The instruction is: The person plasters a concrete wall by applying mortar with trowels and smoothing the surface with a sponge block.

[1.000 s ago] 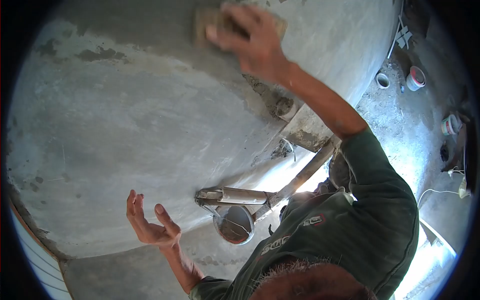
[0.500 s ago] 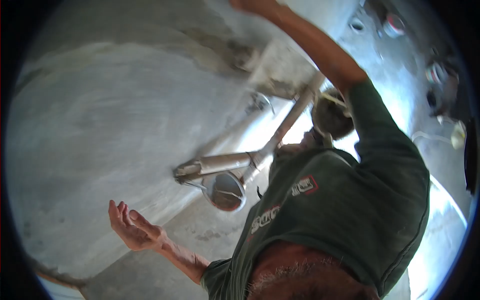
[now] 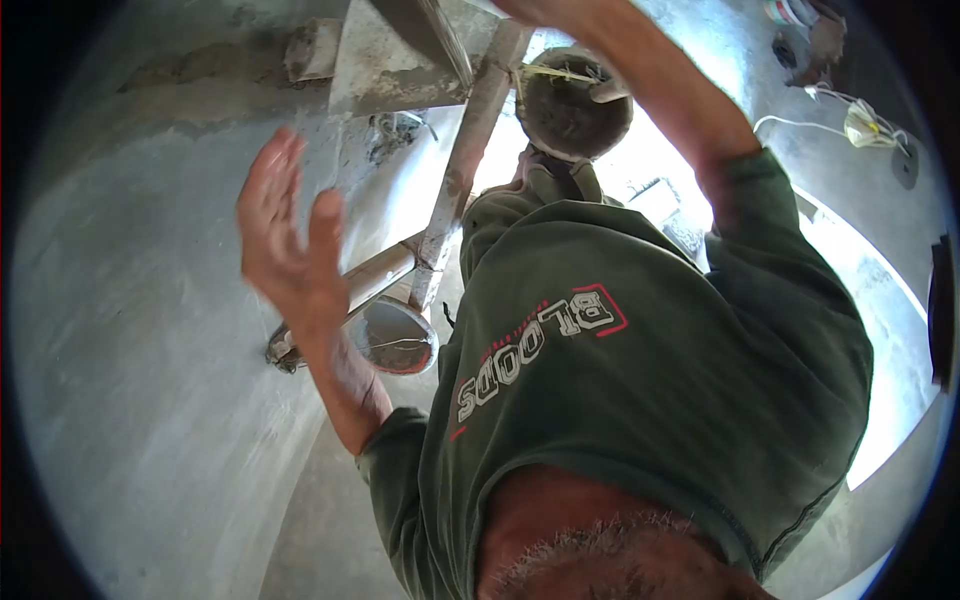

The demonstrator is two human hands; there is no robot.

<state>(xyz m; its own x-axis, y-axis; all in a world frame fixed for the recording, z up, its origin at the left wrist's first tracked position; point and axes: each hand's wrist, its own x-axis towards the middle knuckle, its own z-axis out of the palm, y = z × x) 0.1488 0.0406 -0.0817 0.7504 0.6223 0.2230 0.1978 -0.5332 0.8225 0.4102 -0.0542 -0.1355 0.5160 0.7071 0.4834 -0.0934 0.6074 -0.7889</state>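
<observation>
My left hand [image 3: 290, 235] is raised in front of a grey plastered wall [image 3: 150, 250], thumb apart and fingers stretched, holding nothing. Its fingers are slightly blurred. Below its wrist, partly covered by the forearm, a bucket [image 3: 400, 335] with grey residue inside stands beside a pole. My right arm [image 3: 670, 85] reaches up to the top edge, where the hand is mostly cut off, so its fingers are hidden. Near it, a flat grey blade-like piece with a pale edge [image 3: 445, 45] enters from the top; whether the hand holds it cannot be made out.
A wooden pole frame [image 3: 465, 160] slants past my legs. Close to my feet sits a round tub [image 3: 575, 120] with dark contents and a stick-like handle. A pale slab [image 3: 385, 70] juts from the wall. White cable [image 3: 865, 125] lies on the floor at right.
My left hand has risen from low on the left to higher against the wall. The view has shifted, and the blade-like piece now shows at the top.
</observation>
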